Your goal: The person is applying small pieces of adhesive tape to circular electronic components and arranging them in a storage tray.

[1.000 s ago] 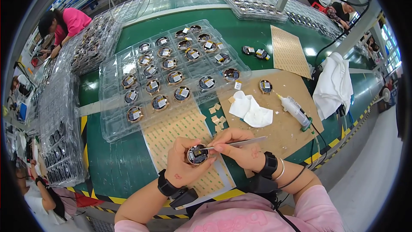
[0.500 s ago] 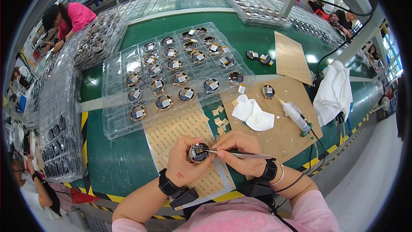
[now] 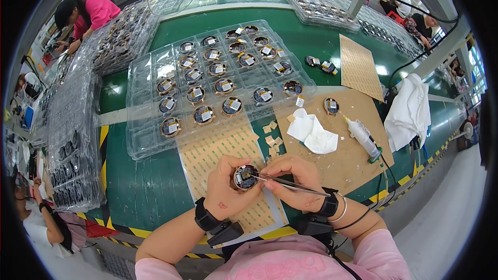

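My left hand is closed around the rim of a round watch body, its dark inner circuitry facing up. Between the fingers of my right hand is a pair of steel tweezers. Their tips reach into the open watch body, and whether they grip any part there is too small to tell. Both hands are above a tan adhesive sheet marked with green print. Farther off lies a clear plastic tray holding many similar watch bodies.
Right of my hands, a brown board carries a crumpled white cloth, a glue syringe and another watch body. Small tan pieces lie beside the sheet. Stacked trays stand left. A person in pink works at far left.
The two arms of the tweezers now show apart, where before they looked like one blade. The whole view has shifted slightly. My left hand keeps hold of the watch body.
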Motion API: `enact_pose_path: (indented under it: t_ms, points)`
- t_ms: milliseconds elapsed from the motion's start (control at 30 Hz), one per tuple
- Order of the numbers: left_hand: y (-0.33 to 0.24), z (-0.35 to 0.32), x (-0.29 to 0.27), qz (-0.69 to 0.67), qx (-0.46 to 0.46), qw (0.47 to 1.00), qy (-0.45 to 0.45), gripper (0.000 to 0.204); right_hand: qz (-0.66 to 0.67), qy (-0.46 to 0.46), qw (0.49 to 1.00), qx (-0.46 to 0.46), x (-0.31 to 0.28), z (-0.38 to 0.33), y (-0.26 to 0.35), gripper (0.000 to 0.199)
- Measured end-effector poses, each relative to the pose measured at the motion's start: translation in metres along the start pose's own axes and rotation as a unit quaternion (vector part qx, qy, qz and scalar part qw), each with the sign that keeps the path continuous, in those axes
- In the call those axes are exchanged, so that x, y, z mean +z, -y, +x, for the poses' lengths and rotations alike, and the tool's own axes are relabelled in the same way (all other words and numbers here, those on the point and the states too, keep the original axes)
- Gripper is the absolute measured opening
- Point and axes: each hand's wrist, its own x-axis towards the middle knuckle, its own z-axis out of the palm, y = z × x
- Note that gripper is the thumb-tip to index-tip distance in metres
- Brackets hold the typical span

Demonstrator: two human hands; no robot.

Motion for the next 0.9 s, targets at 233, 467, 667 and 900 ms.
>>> enact_pose_path:
  t_ms: [233,467,667,900]
  points:
    - [-0.005,-0.001,-0.002,0.036,0.000,0.999,0.030,0.049,0.006,0.020,0.999,0.033,-0.002,0.000,0.001,0.016]
    - [-0.005,-0.002,-0.003,-0.056,-0.004,0.996,0.073,0.047,0.251,0.014,0.953,0.166,-0.005,0.000,-0.006,0.010]
    - [-0.012,0.000,-0.005,-0.085,-0.009,0.990,0.109,0.048,0.287,0.022,0.943,0.169,-0.006,0.001,-0.004,0.010]
    - [-0.015,0.001,-0.005,-0.073,-0.002,0.993,0.095,0.048,0.260,0.044,0.954,0.139,-0.010,0.002,-0.004,0.012]
